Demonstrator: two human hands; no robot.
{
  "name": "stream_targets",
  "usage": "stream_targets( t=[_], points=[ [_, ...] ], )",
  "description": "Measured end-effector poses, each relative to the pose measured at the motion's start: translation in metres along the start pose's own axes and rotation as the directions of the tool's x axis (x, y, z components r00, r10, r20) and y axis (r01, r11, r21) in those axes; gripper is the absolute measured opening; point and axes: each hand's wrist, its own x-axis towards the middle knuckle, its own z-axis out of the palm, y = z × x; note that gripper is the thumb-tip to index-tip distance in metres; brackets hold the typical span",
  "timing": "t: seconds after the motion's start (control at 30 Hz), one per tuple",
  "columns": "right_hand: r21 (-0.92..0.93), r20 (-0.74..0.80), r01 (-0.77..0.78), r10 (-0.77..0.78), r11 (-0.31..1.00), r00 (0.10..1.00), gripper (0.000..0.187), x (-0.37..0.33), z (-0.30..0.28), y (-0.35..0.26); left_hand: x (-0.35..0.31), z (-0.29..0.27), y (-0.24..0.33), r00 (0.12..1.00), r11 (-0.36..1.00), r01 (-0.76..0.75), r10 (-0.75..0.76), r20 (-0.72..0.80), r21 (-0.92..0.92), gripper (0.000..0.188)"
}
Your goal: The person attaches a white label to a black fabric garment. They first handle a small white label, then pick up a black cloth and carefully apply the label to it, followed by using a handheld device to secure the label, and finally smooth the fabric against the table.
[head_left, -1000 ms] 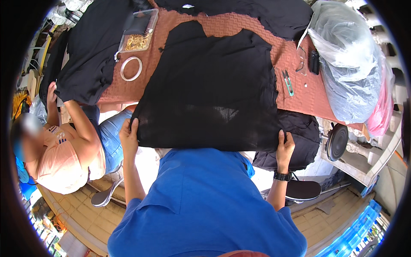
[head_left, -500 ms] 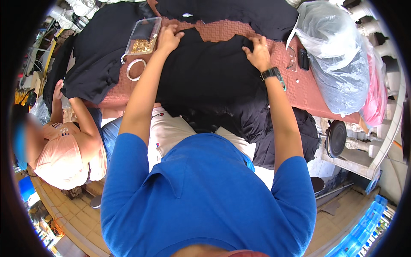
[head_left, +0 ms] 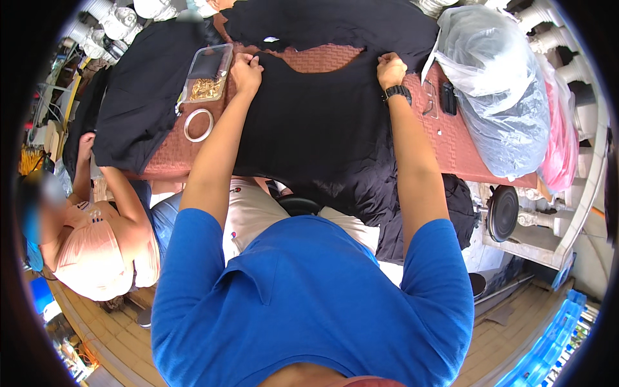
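A piece of black fabric (head_left: 316,119) lies spread over the brown table cover and hangs down over my lap. Its far edge dips in a wide curve between my hands. My left hand (head_left: 247,74) pinches its far left corner, beside a clear plastic box (head_left: 207,74). With closed fingers my right hand (head_left: 391,69) grips the far right corner; a dark watch is on that wrist. The edge between the two corners looks stretched out. More black cloth (head_left: 335,22) lies just beyond both hands.
Gold-coloured small pieces fill part of the box. A white ring (head_left: 198,124) lies nearer. At right are glasses (head_left: 430,103), a black case (head_left: 448,98) and a large plastic bag (head_left: 496,97). On the left, another person (head_left: 106,238) handles black cloth (head_left: 138,90).
Both hands have gone from resting fairly flat on the fabric to gripping its far corners. The fabric now lies smoother, its far edge drawn into an open curve.
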Motion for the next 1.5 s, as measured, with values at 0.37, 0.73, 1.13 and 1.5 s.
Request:
stream_targets(
  t=[0.37,0.73,1.13,1.5],
  points=[
    [0.292,-0.230,0.210,-0.145,0.933,0.962,0.021,-0.182,-0.128,-0.006,-0.067,0.024,0.063,0.803,0.794,-0.578,0.512,0.304,0.189,0.041],
    [0.515,0.152,-0.525,0.531,0.677,0.834,0.036,-0.272,-0.163,0.065,-0.140,0.148,0.089,0.475,0.584,-0.810,0.592,0.651,0.060,0.050],
    [0.287,0.074,-0.289,0.280,0.913,0.957,0.020,-0.278,-0.203,0.060,-0.159,0.146,0.102,0.393,0.439,-0.888,0.571,0.721,0.137,0.074],
    [0.144,0.155,0.577,-0.595,0.804,0.789,0.029,-0.102,-0.088,-0.035,-0.038,0.045,0.065,0.834,0.817,-0.552,0.546,0.083,0.166,0.014]
  ],
)
